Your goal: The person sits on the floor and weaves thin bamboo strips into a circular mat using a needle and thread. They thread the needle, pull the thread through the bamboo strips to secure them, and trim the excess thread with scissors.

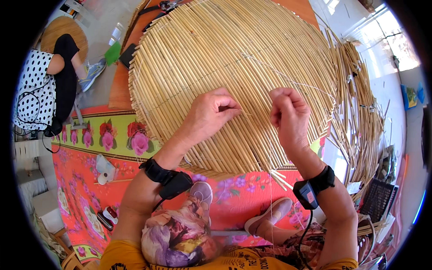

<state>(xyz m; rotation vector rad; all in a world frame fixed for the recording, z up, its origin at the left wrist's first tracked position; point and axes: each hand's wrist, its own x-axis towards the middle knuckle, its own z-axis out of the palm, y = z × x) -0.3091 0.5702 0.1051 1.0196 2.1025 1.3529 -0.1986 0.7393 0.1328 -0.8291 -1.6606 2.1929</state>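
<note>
A large rounded mat (pixel 189 54) of straw-coloured reeds laid side by side lies before me, with rows of stitching across it. Over its middle, my left hand (pixel 209 114) is closed in a pinch, and a fine pale thread (pixel 246 111) shows at its fingertips. My right hand (pixel 290 114) hovers to the right with fingers curled together; what they hold, if anything, is too small to make out. Another loose thread runs over the mat toward its right edge. Several short reed ends (pixel 281 180) stick out at the near edge, where a thread hangs down.
A bundle of loose reeds (pixel 360 108) lies to the right, near a black plastic crate (pixel 379 199). Red flowered cloth (pixel 130 180) spreads beneath the mat's near side. At the left sits another person (pixel 38 90) in dotted clothing. Pliers-like tools (pixel 166 5) rest at the far edge.
</note>
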